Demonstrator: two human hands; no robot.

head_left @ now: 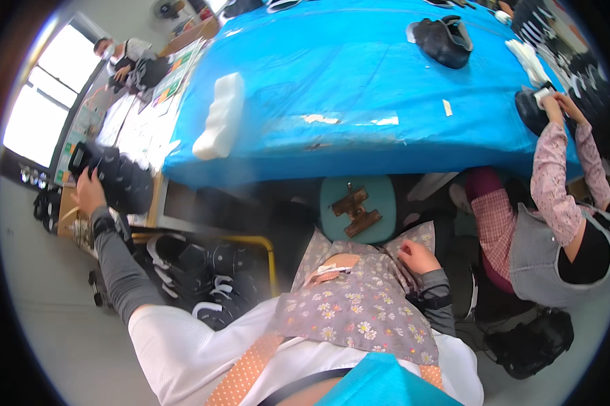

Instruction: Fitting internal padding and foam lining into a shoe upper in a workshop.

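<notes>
At the far left, my left hand [90,193] is closed at the near end of a black shoe [88,157], its fingers against the dark upper. More black shoes [130,184] lie packed beside it on a ledge. My right hand [419,257] rests above my lap at the edge of a grey flowered apron [359,308], its fingers loosely curled and nothing visible in them. Below my left forearm, several black shoes with white trim [190,267] sit within a yellow-framed rack [272,264].
A blue-covered table [285,88] spans the front, bearing a white foam block [220,118] and a black shoe [444,42]. Under its edge stands a teal stool [379,196] with brown metal pieces. At right a co-worker [555,223] handles a dark shoe [532,111]; another person [125,57] is far left.
</notes>
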